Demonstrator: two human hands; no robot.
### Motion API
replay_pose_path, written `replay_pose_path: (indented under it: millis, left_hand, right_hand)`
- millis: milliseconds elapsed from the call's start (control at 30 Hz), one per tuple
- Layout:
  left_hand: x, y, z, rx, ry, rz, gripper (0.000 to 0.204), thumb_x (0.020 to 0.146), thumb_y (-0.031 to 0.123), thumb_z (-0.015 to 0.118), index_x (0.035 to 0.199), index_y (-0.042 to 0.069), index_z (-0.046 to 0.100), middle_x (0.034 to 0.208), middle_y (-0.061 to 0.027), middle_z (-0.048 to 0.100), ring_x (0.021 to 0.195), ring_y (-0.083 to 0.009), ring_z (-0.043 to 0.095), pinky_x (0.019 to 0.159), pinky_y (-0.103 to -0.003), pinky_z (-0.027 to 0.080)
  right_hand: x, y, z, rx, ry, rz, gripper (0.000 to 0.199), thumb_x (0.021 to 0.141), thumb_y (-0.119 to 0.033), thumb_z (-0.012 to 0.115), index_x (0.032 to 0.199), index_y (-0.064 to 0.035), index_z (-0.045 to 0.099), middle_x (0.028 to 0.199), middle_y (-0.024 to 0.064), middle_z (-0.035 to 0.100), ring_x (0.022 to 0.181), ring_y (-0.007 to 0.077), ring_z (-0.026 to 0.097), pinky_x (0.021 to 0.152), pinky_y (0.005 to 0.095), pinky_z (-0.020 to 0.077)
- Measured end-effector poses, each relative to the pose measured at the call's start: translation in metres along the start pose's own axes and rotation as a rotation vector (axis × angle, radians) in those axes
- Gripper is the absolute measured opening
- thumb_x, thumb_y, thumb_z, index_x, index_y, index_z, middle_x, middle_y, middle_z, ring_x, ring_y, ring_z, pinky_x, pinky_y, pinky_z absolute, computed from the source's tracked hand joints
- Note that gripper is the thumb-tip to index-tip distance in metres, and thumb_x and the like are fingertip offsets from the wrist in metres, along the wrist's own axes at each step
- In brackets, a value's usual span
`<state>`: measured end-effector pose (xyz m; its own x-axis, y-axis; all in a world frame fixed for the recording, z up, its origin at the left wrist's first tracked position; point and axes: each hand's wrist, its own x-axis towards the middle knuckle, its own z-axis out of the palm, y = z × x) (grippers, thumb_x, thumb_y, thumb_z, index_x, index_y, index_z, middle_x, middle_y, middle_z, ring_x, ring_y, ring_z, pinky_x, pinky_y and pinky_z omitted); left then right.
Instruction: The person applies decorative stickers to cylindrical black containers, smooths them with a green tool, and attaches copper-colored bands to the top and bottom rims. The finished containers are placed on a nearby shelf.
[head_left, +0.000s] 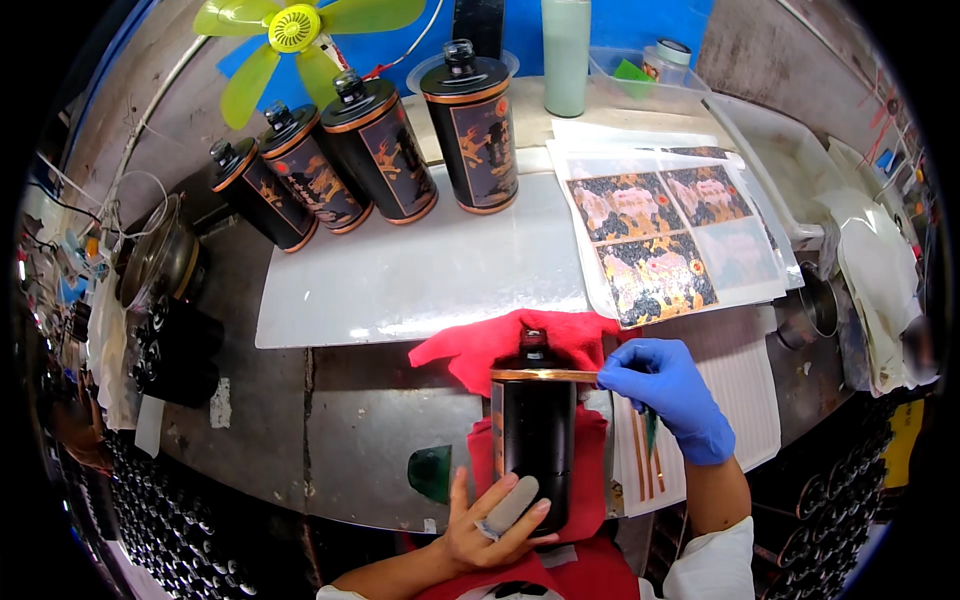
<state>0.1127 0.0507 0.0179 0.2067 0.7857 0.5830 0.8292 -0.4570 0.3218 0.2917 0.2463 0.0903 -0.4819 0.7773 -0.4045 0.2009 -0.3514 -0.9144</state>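
A black bottle (pixel 537 430) lies on a red cloth (pixel 470 345) in front of me, its neck pointing away. My left hand (pixel 495 525), bare but for a pale finger cot on one finger, holds the bottle by its lower end with fingers spread over it. A shiny copper-coloured strip (pixel 540 376) runs straight across the bottle's shoulder and sticks out to the right. At that right end, my blue-gloved right hand (pixel 665 395) pinches the strip between thumb and fingertips. A dark green piece (pixel 651 432) shows below the gloved fingers; whether they hold it is unclear.
Several decorated black bottles (pixel 480 140) stand at the back beside a green fan (pixel 296 30). Printed decal sheets (pixel 640 240) are stacked at right, above a white ribbed board (pixel 735 400) with loose copper strips (pixel 642 460). A green scraper (pixel 430 472) lies left of the cloth.
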Motion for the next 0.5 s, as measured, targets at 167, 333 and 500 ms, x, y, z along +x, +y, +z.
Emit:
replay_pose_path:
  millis: [167,333,500]
  left_hand:
    - [0.009,0.0,0.001,0.08,-0.051,0.039,0.031,0.078,0.02,0.06,0.109,0.019,0.063,0.099,-0.0027,0.065,0.104,-0.0181,0.06,0.102,-0.063,0.013]
    - [0.002,-0.001,0.0,0.042,-0.033,0.009,0.033,0.075,0.021,0.063,0.108,0.016,0.064,0.1,-0.0063,0.065,0.102,-0.0238,0.061,0.104,-0.055,0.021]
    - [-0.013,-0.005,0.011,-0.124,0.11,-0.046,0.05,0.069,0.028,0.076,0.111,0.007,0.059,0.103,-0.0228,0.062,0.101,-0.0388,0.059,0.09,-0.047,0.044]
  right_hand:
    - [-0.008,-0.005,-0.002,-0.018,0.028,-0.03,0.017,0.077,-0.016,0.069,0.084,-0.0006,0.067,0.073,0.0017,0.064,0.06,0.0027,0.051,0.051,0.0169,0.0359]
    - [0.004,0.008,-0.006,-0.056,0.06,0.007,0.018,0.078,-0.017,0.07,0.085,-0.0006,0.067,0.072,0.0011,0.063,0.062,0.0032,0.051,0.053,0.0178,0.038]
    - [0.015,0.02,0.006,-0.011,0.023,-0.018,0.019,0.078,-0.018,0.07,0.083,0.0002,0.066,0.07,0.0011,0.061,0.063,0.0046,0.054,0.056,0.0199,0.0429]
